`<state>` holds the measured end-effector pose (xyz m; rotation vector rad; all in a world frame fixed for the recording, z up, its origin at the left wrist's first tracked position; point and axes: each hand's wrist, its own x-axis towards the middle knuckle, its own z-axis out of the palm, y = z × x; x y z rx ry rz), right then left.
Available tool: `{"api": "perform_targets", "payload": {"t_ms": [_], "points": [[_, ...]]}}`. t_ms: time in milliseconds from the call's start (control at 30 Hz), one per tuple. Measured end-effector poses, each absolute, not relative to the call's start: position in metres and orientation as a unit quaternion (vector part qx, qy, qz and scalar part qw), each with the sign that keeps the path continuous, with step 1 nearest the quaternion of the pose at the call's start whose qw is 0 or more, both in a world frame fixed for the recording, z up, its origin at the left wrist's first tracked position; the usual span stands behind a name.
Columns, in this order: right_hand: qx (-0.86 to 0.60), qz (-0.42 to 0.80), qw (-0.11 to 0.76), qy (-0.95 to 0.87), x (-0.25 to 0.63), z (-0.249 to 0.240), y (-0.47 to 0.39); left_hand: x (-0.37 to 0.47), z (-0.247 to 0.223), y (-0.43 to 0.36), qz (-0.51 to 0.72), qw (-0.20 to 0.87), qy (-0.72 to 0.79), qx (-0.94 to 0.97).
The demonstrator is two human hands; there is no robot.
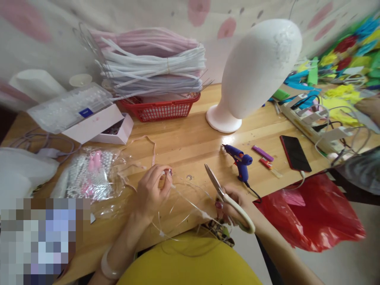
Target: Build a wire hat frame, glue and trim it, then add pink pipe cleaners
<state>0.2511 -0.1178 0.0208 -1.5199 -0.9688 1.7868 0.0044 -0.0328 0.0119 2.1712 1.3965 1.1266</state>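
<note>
My left hand (154, 188) pinches an end of a thin, see-through strand (190, 204) between thumb and fingers. Small whitish lumps sit along the strand, which loops loosely over the table edge and the yellow clothing at my front. In my right hand (233, 202) is a pair of scissors (237, 209) with cream handles, its blades pointing away to the upper left. The strand also runs to the fingers of that hand; whether they grip it I cannot tell. Beyond the scissors a blue hot glue gun (242, 160) lies on the wooden table (181, 146).
A white foam head (255, 75) stands at the back. Beside it, bundled pipe cleaners (154, 63) fill a red basket (166, 109). Bagged beads (92, 174) lie left, a phone (295, 153) and power strip (308, 124) right. A red plastic bag (311, 213) hangs at the front edge.
</note>
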Motion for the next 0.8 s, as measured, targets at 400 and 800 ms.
{"api": "perform_targets", "payload": {"t_ms": [400, 800], "points": [[-0.547, 0.693, 0.304, -0.357, 0.236, 0.022, -0.126, -0.014, 0.008, -0.030, 0.493, 0.206, 0.430, 0.728], [-0.498, 0.689, 0.367, -0.378, 0.233, 0.027, -0.113, -0.016, 0.003, -0.015, 0.521, 0.148, 0.466, 0.700]]}}
